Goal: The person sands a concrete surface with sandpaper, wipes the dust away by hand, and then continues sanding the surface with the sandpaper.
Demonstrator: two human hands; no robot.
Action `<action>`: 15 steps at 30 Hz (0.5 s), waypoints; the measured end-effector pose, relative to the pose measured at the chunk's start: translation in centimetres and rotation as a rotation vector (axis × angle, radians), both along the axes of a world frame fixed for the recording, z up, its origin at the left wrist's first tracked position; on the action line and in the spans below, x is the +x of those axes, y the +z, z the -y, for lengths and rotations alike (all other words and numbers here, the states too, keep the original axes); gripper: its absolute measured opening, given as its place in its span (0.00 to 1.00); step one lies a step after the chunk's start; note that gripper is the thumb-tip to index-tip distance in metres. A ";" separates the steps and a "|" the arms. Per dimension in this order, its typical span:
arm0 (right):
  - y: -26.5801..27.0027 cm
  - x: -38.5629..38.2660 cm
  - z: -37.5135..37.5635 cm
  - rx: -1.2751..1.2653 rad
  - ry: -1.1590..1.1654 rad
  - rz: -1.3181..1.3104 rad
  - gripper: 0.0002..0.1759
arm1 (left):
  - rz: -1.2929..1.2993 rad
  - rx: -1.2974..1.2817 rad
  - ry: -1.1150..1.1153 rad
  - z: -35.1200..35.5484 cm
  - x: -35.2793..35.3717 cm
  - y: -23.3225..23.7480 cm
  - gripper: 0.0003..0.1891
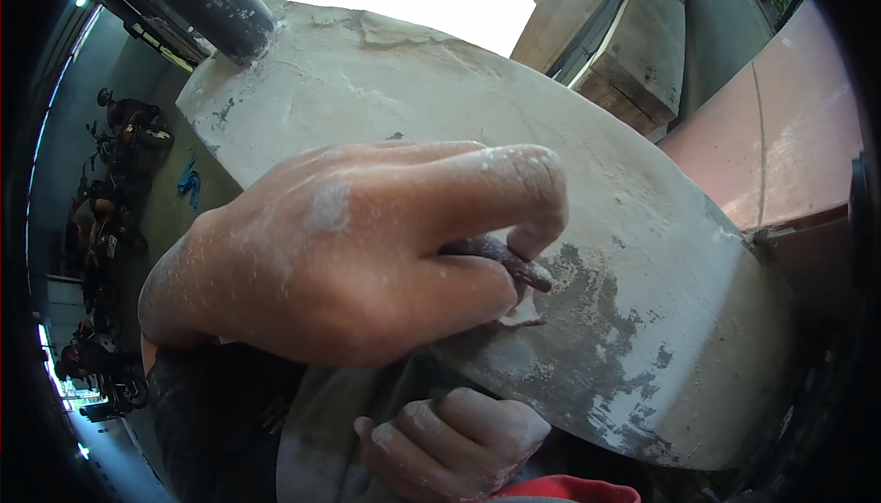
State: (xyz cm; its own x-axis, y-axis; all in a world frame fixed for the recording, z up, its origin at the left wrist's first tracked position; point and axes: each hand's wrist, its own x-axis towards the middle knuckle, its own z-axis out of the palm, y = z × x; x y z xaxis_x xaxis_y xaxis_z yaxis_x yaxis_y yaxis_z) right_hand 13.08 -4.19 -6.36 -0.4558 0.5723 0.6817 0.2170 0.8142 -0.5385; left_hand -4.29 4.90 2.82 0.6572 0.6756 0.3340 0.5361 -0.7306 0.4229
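My left hand (367,246), dusted with white powder, reaches in from the left across the middle of the view. Its fingers are closed round the dark, crusted handle of a trowel (532,275). White paste clings below the handle, and the hand covers most of the blade. Under it lies a long curved slab (633,228), coated off-white with rough grey patches near the tool. My right hand (459,434), also powdery, is curled into a fist by my body at the slab's near edge. Whatever it may hold is hidden.
A dark round post (206,3) meets the slab's far left end. Weathered wooden boards (633,49) stand behind it, and a pink curved panel (780,127) is at right. Several motorbikes (105,200) and a blue item (188,182) are on the floor at left.
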 end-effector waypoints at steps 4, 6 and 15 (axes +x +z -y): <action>0.2 0.2 0.3 -0.012 -0.026 0.001 0.12 | -0.056 0.134 -0.134 -0.1 -0.8 0.0 0.10; 0.3 0.2 0.4 -0.014 -0.036 0.011 0.12 | -0.082 0.123 -0.094 -0.1 -0.8 0.2 0.11; 0.9 0.0 0.1 -0.082 0.001 -0.015 0.10 | -0.121 0.046 -0.054 0.0 -0.7 0.9 0.09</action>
State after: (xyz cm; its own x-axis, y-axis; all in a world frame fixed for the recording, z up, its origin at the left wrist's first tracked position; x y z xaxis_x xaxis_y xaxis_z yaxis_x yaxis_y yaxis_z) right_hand 13.05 -4.28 -5.49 -0.4465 0.6263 0.6391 0.2081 0.7673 -0.6065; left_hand -5.00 4.86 3.67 0.7299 0.6239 0.2793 0.5404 -0.7769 0.3230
